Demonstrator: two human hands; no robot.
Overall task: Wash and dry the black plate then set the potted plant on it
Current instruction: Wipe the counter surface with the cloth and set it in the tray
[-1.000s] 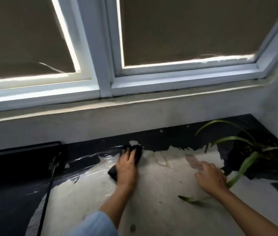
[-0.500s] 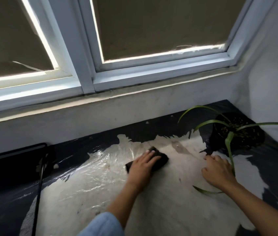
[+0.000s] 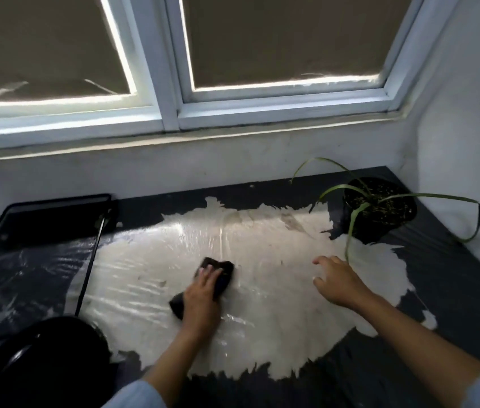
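My left hand (image 3: 200,298) lies flat on a dark cloth (image 3: 221,275) and presses it onto the wet, pale worn patch of the black counter (image 3: 453,290). My right hand (image 3: 337,279) rests on the wet surface with its fingers spread and holds nothing. The potted plant (image 3: 380,210), a black pot with long thin green leaves, stands at the back right corner, a little beyond my right hand. At the bottom left there is a round, glossy black object (image 3: 41,363) that may be the plate; I cannot tell for sure.
A flat black tray (image 3: 56,213) lies at the back left against the wall, with a thin black rod (image 3: 90,260) running down from it. White window frames (image 3: 171,113) rise behind the counter. A white wall (image 3: 468,128) closes the right side.
My left hand has drawn the cloth back toward me across the wet patch. My right hand has slid nearer to me, away from the plant's leaves. The view now takes in the round black object.
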